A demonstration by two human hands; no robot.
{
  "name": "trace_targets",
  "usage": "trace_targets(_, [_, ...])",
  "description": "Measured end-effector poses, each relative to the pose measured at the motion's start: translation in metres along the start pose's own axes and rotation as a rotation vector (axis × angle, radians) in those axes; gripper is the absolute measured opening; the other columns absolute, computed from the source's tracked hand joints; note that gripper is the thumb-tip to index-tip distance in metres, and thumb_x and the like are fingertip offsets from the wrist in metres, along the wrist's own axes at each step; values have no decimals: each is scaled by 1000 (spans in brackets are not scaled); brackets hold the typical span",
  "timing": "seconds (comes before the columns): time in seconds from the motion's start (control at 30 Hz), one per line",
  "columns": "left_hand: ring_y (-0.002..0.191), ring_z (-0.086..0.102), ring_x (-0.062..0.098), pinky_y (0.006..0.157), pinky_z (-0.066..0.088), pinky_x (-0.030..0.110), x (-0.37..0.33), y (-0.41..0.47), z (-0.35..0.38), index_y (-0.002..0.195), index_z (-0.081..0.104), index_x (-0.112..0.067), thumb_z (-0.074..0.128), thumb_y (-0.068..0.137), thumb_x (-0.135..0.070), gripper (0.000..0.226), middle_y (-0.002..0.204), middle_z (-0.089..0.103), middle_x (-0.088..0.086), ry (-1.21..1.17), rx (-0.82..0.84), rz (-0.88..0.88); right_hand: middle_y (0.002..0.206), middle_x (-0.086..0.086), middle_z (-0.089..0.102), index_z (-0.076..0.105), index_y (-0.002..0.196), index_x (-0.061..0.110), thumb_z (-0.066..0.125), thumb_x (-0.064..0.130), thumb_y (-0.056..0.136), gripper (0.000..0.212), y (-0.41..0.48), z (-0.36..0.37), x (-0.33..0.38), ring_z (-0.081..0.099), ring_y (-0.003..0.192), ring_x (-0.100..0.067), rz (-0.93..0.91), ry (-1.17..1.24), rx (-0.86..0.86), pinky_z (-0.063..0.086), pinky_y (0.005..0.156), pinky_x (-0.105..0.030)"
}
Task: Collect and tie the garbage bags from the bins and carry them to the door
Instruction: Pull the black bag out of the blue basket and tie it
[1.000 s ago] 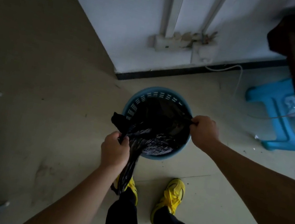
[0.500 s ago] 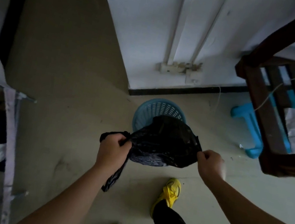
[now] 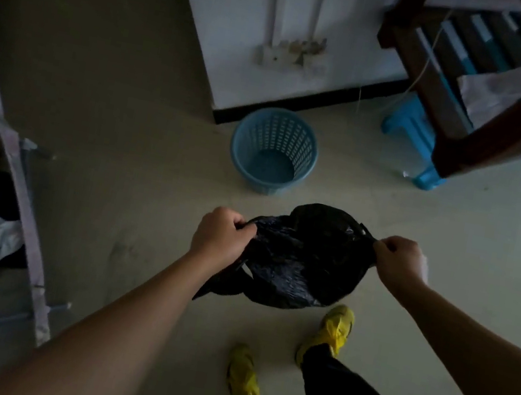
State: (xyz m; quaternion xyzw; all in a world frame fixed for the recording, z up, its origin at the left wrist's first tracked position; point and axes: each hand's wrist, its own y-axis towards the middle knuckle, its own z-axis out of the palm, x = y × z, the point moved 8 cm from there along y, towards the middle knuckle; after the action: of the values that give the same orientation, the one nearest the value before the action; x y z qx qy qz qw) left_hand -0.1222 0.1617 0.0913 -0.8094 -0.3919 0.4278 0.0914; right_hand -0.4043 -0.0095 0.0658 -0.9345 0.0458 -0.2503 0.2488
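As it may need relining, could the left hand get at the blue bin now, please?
Probably not yet: the left hand grips the black bag, and the blue bin stands apart beyond it.

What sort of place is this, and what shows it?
Probably a dormitory room or bedroom: a metal frame with bedding or clothes, a blue waste basket, a blue plastic stool.

You have open floor (image 3: 152, 213) ahead, between you and the basket (image 3: 274, 151) — on your right the dark wooden frame (image 3: 492, 140) and blue stool (image 3: 408, 122) crowd in, and the metal rack (image 3: 26, 225) hems your left.
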Motion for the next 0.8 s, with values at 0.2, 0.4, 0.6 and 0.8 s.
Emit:
trace_targets(0.2, [52,31,17,55,21,28,27,-14,82,56,39,-12,64,82,-29,40,58,29,9,-14,97,2,81,-12,66,70,85,8,51,14,87,19,14,29,-82,58,72,-30,57,-68,39,45,65,-29])
trace_targets(0.4, [54,31,18,55,22,29,70,7,196,60,41,-10,66,83,-27,38,59,29,9,-66,209,-51,84,-12,64,70,93,11,49,11,86,23,76,89,-149,56,74,-28,-3,-152,79,41,65,-27])
trace_targets(0.6, [58,48,19,57,35,28,102,62,296,68,59,-10,73,69,-37,30,64,48,8,-242,249,-120,99,-12,68,70,98,13,49,13,88,23,149,148,-203,53,81,-25,-99,-168,29,40,69,-28])
trace_targets(0.8, [54,64,17,57,50,19,93,131,345,76,67,-6,78,69,-25,24,62,67,5,-490,227,-44,111,-10,69,63,118,21,53,17,85,35,190,203,-241,63,93,-31,-250,-208,1,52,72,-33])
